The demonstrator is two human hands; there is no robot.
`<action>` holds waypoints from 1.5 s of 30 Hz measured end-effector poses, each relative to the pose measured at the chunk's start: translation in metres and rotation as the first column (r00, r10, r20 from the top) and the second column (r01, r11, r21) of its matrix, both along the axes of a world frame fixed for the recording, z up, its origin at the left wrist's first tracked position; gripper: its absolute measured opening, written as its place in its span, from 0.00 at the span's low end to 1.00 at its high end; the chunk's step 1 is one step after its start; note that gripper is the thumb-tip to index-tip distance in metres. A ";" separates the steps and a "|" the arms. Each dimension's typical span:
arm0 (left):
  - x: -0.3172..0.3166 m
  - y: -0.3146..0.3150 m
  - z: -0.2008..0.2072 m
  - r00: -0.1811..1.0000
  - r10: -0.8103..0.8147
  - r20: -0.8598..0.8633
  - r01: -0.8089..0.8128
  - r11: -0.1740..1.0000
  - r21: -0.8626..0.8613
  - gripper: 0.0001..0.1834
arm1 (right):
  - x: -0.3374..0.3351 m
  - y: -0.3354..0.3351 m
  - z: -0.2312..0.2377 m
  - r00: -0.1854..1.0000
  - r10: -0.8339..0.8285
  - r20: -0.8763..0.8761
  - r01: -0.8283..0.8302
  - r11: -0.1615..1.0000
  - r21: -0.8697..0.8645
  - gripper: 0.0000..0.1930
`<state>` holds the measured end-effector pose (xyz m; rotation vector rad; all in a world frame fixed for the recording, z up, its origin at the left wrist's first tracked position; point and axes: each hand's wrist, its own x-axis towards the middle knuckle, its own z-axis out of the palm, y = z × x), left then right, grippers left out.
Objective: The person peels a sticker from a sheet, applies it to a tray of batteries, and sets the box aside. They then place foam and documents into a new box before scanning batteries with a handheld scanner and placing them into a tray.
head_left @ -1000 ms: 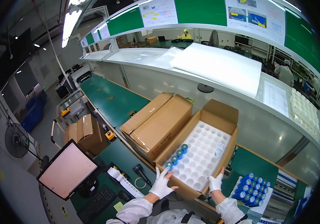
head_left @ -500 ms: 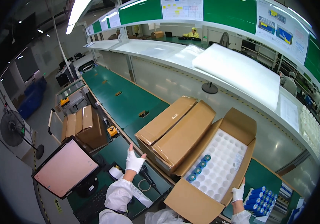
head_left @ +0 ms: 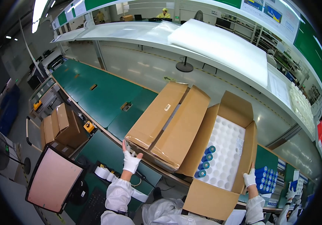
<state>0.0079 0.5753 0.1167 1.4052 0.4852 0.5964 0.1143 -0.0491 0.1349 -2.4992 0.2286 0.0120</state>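
My left hand (head_left: 131,162), in a white fingerless glove, has its fingers spread at the near left corner of a closed cardboard box (head_left: 176,129). Its fingertips appear to touch that corner. To the right stands an open cardboard box (head_left: 206,198) with its flaps folded out. Inside lies a white foam tray (head_left: 224,150) with round holes, and several blue cylindrical cells (head_left: 205,165) stand in a row along its left side. My right hand (head_left: 249,178), gloved alike, lies with fingers extended against the outer right wall of the open box; its grip holds nothing visible.
Blue cells (head_left: 266,180) stand in a block right of the open box, near a co-worker's gloved hand (head_left: 291,192). On the left are a monitor (head_left: 54,180), a keyboard (head_left: 93,202) and stacked cartons (head_left: 61,125). A shelf with white sheets (head_left: 221,48) runs overhead.
The view has shifted, so the boxes sit differently in the picture. My left hand has come closer to the closed box's corner. My right hand stays by the open box's right wall.
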 end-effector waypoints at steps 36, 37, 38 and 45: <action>0.029 0.023 -0.021 0.994 -0.075 0.080 0.071 0.996 0.052 0.44 | 0.100 0.390 0.023 0.923 -0.019 -0.384 0.345 0.482 0.806 0.37; 0.029 0.017 -0.016 0.997 -0.050 0.061 0.045 0.996 0.075 0.44 | 0.102 0.383 0.019 0.928 -0.020 -0.373 0.337 0.476 0.812 0.38; 0.027 0.014 -0.018 0.999 -0.021 0.040 0.017 0.995 0.099 0.45 | 0.105 0.382 0.016 0.931 -0.019 -0.365 0.330 0.471 0.818 0.38; -0.001 -0.047 -0.025 0.979 0.204 -0.002 -0.194 0.934 0.299 0.46 | 0.141 0.382 0.026 0.902 0.146 -0.407 0.269 0.548 0.792 0.35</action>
